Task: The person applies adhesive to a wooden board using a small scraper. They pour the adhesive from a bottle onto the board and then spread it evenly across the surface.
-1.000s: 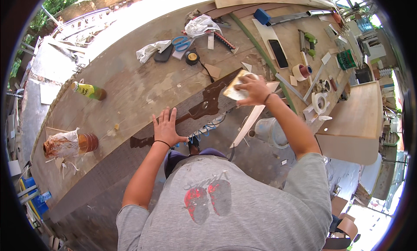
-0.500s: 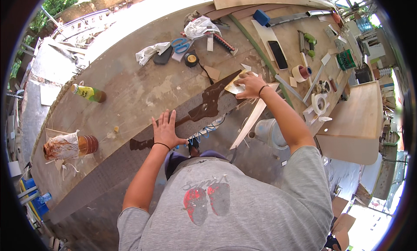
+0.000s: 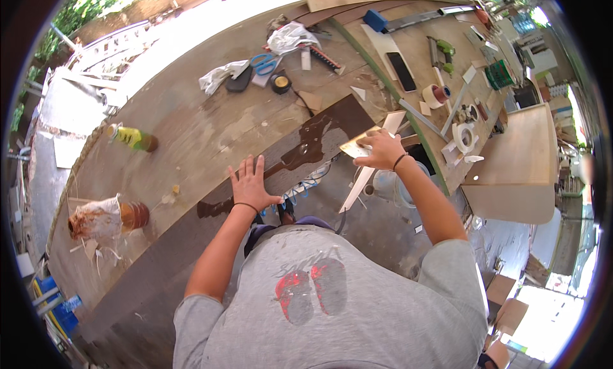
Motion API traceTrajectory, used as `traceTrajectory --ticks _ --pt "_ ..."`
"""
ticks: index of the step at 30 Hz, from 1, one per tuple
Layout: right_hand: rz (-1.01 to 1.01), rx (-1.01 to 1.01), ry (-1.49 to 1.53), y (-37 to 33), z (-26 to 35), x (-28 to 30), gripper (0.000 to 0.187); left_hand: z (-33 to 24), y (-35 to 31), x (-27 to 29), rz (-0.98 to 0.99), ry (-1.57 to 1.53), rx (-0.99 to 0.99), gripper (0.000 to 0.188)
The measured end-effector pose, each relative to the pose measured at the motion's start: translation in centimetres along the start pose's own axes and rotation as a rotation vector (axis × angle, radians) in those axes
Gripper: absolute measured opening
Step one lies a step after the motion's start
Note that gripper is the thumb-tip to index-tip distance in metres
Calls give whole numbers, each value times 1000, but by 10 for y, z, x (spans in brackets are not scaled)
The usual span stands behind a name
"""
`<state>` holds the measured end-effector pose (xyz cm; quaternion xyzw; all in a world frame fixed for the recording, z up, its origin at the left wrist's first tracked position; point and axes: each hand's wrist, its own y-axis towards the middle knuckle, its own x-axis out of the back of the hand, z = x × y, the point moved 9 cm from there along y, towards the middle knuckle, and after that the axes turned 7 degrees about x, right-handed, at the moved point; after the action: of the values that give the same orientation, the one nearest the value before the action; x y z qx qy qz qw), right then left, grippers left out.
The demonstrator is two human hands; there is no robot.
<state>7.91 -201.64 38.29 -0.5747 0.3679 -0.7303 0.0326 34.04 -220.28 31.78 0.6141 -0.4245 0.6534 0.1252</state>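
Observation:
A long dark board (image 3: 167,253) lies at a slant along the near side of the worktable. Wet, glossy brown liquid (image 3: 305,152) coats part of its face and its right end. My left hand (image 3: 249,182) rests flat on the board, fingers spread, holding nothing. In my right hand (image 3: 384,150) I grip a flat, pale yellowish spreader (image 3: 352,145) just beyond the board's right end. My fingers lie over its top, so part of it is hidden. Under that hand runs a light wooden strip (image 3: 359,187).
A bottle (image 3: 132,138) and a brown-smeared jar (image 3: 131,216) stand at left. Scissors (image 3: 263,64), a tape measure (image 3: 280,82) and rags (image 3: 292,37) lie at the back. A phone (image 3: 401,71), tape rolls (image 3: 465,136) and a nail gun (image 3: 442,53) occupy the right table.
My right hand has drawn the spreader toward me and to the right, off the board's right end. That end now shows dark brown. My left hand stays flat on the board.

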Motion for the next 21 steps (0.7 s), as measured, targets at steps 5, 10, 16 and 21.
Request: traceTrajectory --ticks 5,10,16,21 --pt "-358 99 63 27 60 15 66 -3 2 4 -15 -58 -24 126" --pt "-382 127 32 59 81 7 69 -2 3 1 5 -33 -35 128" --pt "-298 126 50 58 87 8 70 1 5 -5 26 -5 -22 129" --pt "-347 121 34 72 89 11 69 -2 6 -3 11 5 -42 129"
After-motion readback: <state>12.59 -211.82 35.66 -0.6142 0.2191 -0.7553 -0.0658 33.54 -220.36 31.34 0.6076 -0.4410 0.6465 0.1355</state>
